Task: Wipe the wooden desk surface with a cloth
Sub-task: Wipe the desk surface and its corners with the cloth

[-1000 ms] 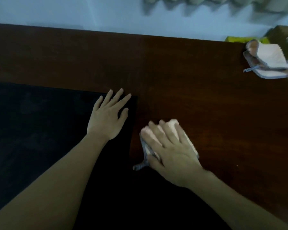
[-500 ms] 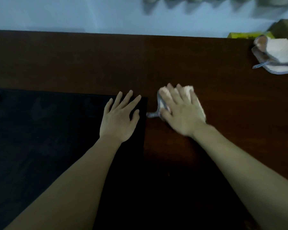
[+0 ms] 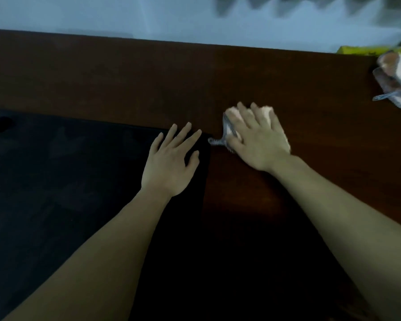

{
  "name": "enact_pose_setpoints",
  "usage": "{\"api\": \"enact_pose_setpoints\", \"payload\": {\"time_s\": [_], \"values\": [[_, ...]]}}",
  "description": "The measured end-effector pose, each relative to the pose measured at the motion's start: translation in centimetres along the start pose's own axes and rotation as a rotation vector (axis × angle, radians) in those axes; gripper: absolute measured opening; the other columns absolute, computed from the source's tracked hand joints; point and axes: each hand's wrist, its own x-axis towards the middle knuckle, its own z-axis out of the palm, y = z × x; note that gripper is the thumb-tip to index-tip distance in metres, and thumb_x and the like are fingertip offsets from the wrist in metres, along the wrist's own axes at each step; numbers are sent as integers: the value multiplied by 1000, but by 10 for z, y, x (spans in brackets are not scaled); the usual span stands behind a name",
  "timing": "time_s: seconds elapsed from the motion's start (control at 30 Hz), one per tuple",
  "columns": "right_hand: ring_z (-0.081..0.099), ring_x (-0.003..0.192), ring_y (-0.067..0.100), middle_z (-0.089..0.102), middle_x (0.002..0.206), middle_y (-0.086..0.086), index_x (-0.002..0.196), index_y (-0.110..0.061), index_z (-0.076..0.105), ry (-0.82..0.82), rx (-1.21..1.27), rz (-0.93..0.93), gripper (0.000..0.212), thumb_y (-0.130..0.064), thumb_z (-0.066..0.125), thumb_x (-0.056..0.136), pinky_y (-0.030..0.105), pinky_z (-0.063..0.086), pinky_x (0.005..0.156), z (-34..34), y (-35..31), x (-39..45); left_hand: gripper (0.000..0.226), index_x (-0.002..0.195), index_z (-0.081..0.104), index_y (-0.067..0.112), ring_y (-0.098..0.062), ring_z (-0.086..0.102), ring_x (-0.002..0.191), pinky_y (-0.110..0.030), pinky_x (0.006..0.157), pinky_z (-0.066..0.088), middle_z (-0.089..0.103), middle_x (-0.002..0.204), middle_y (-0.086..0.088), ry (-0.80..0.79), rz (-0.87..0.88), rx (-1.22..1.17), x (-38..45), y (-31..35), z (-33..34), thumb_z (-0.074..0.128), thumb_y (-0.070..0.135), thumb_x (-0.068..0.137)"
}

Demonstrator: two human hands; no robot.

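Two bare hands lay on the dark wooden surface (image 3: 241,72). Right hand (image 3: 257,140) pressed flat on a pale folded cloth (image 3: 267,112), fingers straight and spread; nothing curled round the fabric, so the grip was released, palm bearing down. Cloth showed past the fingertips and along both sides of the hand, and it was motion-blurred. Its grey-edged loop (image 3: 215,142) trailed out from under the thumb side, lying on the wood.

Left hand (image 3: 169,163) rested just beside the right hand, on its thumb side, apart from the cloth. Fingers straight and fanned, grip released, holding nothing. It lay on the near corner of a black mat (image 3: 67,170), fingertips close to the mat's far edge; the cloth loop ended just beside that corner.

Well beyond the right hand, toward the surface's far right corner, a second pale cloth with grey edging (image 3: 398,82) sat bunched, cut off by the frame. Something yellow (image 3: 361,50) showed behind it, too blurred to name.
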Motion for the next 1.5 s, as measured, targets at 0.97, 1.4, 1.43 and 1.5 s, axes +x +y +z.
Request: {"api": "enact_pose_setpoints", "payload": {"time_s": [0.97,1.4,1.43,1.5], "values": [[4,157,31,10,172,2,164,-30,11,-56,77,-397,65,-54,20,104,55,-3,123,19,-139,-104,53,159,22,37,-14,0,156,-40,125,1,9,168,11,-29,-164,35,-43,-159,-60,29,46,107],[-18,156,26,-16,171,-1,162,-33,-11,-36,31,-33,65,-56,12,106,54,-12,123,1,-150,19,54,159,21,39,-12,-1,156,-38,126,-2,7,168,13,36,-109,6,-49,-166,-47,27,46,106],[-17,156,27,-16,171,0,162,-32,-11,-33,17,-62,64,-55,11,106,55,-12,122,5,-163,10,54,159,21,38,-12,-1,156,-38,126,-2,8,168,13,34,-111,8,-49,-165,-47,27,46,106],[-12,157,29,-12,171,1,163,-31,-9,-7,-24,-182,65,-55,10,105,56,-10,122,15,-187,-23,54,159,22,37,-13,0,156,-39,126,-1,9,168,11,40,-118,8,-49,-163,-48,27,45,106]]}}
